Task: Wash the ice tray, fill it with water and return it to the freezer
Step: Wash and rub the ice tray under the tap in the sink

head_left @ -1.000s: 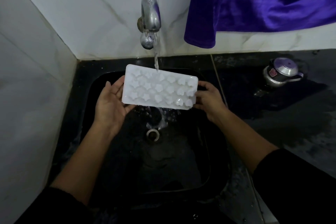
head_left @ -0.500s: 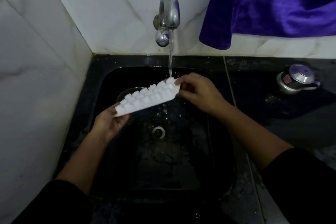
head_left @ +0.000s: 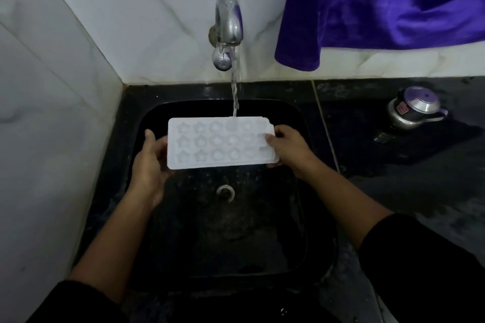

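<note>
A white ice tray (head_left: 220, 143) with star-shaped cells faces up, held level over the black sink (head_left: 157, 118). My left hand (head_left: 149, 165) grips its left end with the thumb along the edge. My right hand (head_left: 288, 149) pinches its right end, thumb on top. A chrome tap (head_left: 228, 21) on the wall runs, and its stream of water (head_left: 235, 92) lands on the tray's far edge, right of the middle.
The sink's drain (head_left: 225, 191) lies below the tray. A purple cloth (head_left: 367, 2) hangs at the upper right. A small steel pressure cooker (head_left: 414, 110) stands on the dark wet counter (head_left: 420, 191) to the right. White marble walls close in the left and back.
The tray was upside down under the tap, then tilted steeply on edge; now it lies flat with the cells up. Both hands have shifted to its two ends.
</note>
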A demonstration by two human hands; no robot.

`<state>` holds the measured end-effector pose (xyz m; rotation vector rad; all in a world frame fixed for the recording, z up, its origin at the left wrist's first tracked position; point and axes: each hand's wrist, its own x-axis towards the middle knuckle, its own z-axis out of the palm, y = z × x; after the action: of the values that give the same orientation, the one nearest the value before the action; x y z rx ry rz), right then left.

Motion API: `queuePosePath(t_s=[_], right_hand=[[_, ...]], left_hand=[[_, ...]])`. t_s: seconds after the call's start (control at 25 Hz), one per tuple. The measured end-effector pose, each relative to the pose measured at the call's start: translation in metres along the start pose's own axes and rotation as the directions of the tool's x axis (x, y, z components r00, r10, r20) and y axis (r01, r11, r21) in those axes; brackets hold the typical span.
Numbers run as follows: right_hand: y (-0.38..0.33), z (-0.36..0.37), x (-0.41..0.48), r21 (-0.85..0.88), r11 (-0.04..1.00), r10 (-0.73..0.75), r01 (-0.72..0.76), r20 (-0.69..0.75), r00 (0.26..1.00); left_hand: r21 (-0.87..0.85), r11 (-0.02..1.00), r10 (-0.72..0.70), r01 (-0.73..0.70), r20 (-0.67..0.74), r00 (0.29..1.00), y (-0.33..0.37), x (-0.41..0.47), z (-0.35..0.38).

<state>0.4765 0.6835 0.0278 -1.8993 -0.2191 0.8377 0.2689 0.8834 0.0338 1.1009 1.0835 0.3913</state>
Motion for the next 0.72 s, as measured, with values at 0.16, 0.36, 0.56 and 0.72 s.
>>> queuePosePath(t_s=[0.16, 0.36, 0.56, 0.72], right_hand=[[0.001, 0.038, 0.000, 0.163, 0.980, 0.091, -0.115, 0.149, 0.985], [-0.029, 0.045, 0.002, 0.138, 0.990, -0.033, 0.010, 0.161, 0.986], [-0.056, 0.004, -0.016, 0.110, 0.974, -0.210, 0.198, 0.108, 0.972], [-0.064, -0.031, -0.031, 0.108, 0.952, -0.291, 0.287, 0.028, 0.956]], left_hand=[[-0.089, 0.986, 0.139, -0.139, -0.002, 0.990, 0.019, -0.007, -0.021], [-0.210, 0.961, 0.169, -0.181, -0.075, 0.983, 0.016, -0.014, -0.037], [-0.257, 0.965, 0.043, -0.055, -0.052, 0.998, -0.005, -0.002, -0.007], [-0.258, 0.962, -0.078, 0.089, 0.051, 0.996, -0.016, 0.010, 0.045]])
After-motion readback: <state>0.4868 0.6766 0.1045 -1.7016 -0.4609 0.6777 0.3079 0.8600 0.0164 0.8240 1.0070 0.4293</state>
